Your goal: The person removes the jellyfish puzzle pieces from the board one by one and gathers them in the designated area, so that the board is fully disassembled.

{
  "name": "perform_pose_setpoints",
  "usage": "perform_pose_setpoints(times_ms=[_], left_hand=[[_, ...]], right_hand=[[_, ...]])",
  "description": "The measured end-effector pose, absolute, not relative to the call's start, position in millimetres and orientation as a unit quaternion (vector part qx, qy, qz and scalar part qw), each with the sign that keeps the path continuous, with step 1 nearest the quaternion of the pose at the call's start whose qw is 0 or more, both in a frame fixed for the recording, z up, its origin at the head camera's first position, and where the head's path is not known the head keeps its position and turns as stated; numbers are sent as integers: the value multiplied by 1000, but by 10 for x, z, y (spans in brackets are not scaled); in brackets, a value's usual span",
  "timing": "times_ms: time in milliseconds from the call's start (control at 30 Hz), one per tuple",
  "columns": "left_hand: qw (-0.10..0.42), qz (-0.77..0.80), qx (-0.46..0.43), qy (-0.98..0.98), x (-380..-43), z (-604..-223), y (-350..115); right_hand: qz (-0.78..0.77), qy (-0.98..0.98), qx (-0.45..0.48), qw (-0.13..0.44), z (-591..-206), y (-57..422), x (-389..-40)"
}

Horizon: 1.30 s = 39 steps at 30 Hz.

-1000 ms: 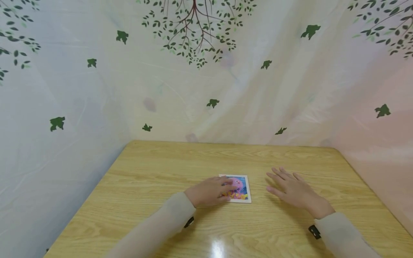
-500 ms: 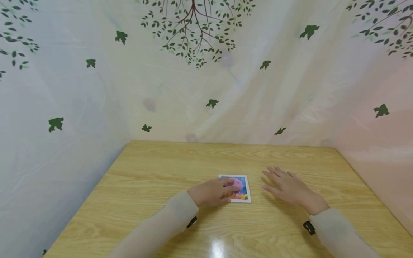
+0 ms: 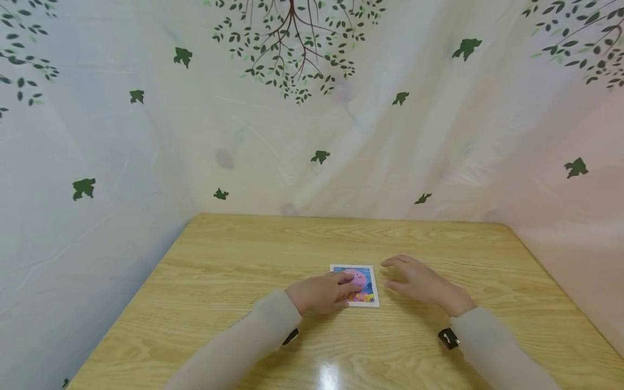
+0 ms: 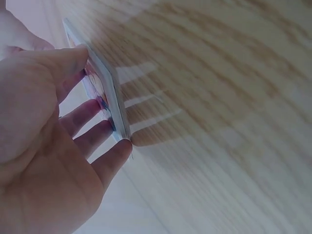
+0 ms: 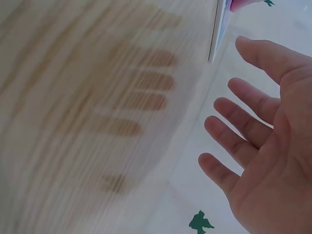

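A thin square picture board (image 3: 369, 277) with a white border lies flat on the wooden table, showing a pink cartoon sea creature on blue with yellow at the bottom. My left hand (image 3: 319, 293) rests over its left part, covering some of the picture. In the left wrist view, the thumb and little finger touch the edge of the board (image 4: 108, 80), while other fingers lie over its face. Just right of the board, my right hand (image 3: 423, 281) hovers palm down above the table with fingers extended. Its thumb points near the board's edge (image 5: 218, 34) in the right wrist view.
The wooden table (image 3: 219, 254) has a curtain (image 3: 273, 173) printed with leaves and branches behind it and along both sides. Dark camera straps (image 3: 448, 339) show under the wrists. Light glares on the near tabletop.
My right hand has moved left, close to the board's right edge. The left hand has shifted slightly right over the picture. The board stays in place.
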<state>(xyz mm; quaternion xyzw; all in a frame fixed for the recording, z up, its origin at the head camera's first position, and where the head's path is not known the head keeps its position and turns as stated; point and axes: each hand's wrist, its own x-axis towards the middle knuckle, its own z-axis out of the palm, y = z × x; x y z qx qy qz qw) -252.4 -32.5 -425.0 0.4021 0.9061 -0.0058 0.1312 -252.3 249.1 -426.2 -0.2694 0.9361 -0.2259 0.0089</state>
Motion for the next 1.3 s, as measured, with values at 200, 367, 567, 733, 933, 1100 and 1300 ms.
perform_pose_setpoints(times_ms=[200, 367, 567, 733, 933, 1100, 1300], left_hand=[[135, 4, 397, 908, -2516, -4242, -328], [138, 7, 396, 908, -2507, -4234, -329], [131, 4, 402, 906, -2518, -4238, -322], [129, 4, 409, 903, -2528, -4242, -322], [139, 5, 404, 904, -2531, -4251, -329], [136, 10, 404, 905, -2535, -4252, -333], [135, 12, 405, 904, -2549, -4264, -335]], right_hand=[[-260, 926, -272, 34, -4258, 2394, -2630], [-274, 923, -266, 48, -4293, 2329, -2707], [-266, 920, -282, 53, -4312, 2239, -2766], [-265, 924, -268, 70, -4310, 2180, -2810], [-260, 929, -253, 79, -4342, 2150, -2876], [-252, 928, -267, 66, -4343, 2146, -2916], [-247, 931, -256, 80, -4308, 2136, -2927]])
